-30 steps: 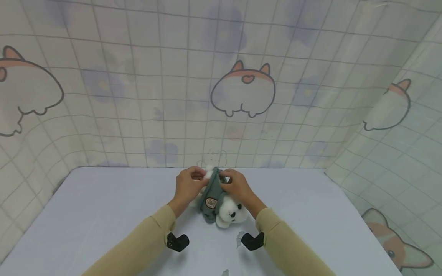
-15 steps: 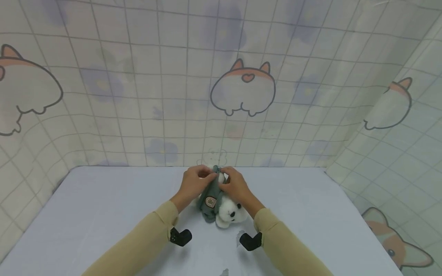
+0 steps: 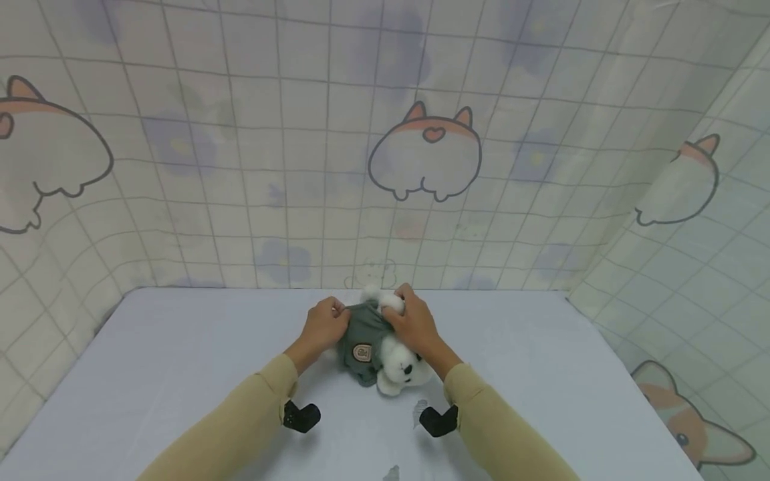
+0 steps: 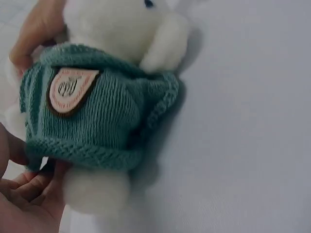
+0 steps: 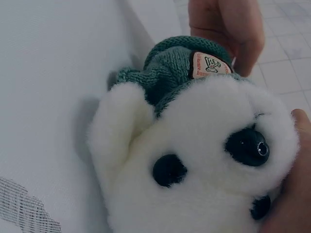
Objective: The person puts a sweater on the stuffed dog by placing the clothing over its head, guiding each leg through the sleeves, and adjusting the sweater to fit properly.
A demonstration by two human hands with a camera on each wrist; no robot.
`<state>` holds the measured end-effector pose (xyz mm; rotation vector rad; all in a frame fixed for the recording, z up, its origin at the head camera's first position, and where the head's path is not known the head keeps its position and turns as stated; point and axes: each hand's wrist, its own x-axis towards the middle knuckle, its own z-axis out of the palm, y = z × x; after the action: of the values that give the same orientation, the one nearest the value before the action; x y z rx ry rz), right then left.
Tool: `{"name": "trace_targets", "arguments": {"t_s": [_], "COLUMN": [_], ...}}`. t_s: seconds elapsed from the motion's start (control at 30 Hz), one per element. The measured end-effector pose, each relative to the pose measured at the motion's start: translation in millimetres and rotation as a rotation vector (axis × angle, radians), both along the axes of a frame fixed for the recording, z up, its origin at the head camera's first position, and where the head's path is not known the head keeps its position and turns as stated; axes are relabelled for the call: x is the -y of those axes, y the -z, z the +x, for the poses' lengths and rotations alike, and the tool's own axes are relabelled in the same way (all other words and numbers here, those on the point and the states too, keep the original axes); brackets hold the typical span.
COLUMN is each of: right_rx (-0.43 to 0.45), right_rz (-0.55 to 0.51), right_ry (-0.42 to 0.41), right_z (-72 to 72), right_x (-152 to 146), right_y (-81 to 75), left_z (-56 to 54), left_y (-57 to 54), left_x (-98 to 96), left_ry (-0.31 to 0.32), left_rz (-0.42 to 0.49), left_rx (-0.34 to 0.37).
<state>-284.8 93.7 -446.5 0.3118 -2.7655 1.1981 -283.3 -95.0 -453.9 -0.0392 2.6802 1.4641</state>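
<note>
A white plush dog (image 3: 398, 364) in a green knitted sweater (image 3: 363, 327) lies on its side on the table, head toward the right. A pink-and-brown label (image 4: 73, 90) is sewn on the sweater. My left hand (image 3: 325, 324) pinches the sweater's hem between thumb and fingers; in the left wrist view the hem passes between them beside a round white foot (image 4: 97, 189). My right hand (image 3: 415, 324) grips the plush dog's upper side by a white limb (image 3: 392, 304), at the sweater's far edge. The right wrist view shows the dog's black nose (image 5: 248, 145) close up.
The table (image 3: 198, 374) has a white cover with small grey marks (image 3: 392, 473) near its front. A gridded curtain (image 3: 325, 133) with cartoon corgis hangs behind and at both sides. Black wrist mounts (image 3: 301, 417) sit below both sleeves.
My left hand has moved left and down, drawing the sweater's hem out so the knit spreads wider and the label faces up more. My right hand has barely shifted; a white limb now shows beside it.
</note>
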Motion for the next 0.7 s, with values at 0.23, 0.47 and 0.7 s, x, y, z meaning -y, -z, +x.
{"name": "trace_targets", "arguments": {"t_s": [0.23,0.47,0.7], "right_rx": [-0.05,-0.034,-0.086], "right_rz": [-0.084,-0.167,-0.026], "right_ry": [-0.022,-0.021,-0.046], "right_z": [0.0,0.1,5.4], "right_x": [-2,-5,-6], "right_y": [4.8,5.1,4.0], "left_z": [0.2,0.7,2.8], "left_y": [10.2,9.0,-11.3], "left_x": [11.6,14.8,11.5], "left_ry": [0.055,0.034,0.07], "left_rz": [-0.034,0.009,0.194], "left_rx": [0.021,-0.027,-0.16]}}
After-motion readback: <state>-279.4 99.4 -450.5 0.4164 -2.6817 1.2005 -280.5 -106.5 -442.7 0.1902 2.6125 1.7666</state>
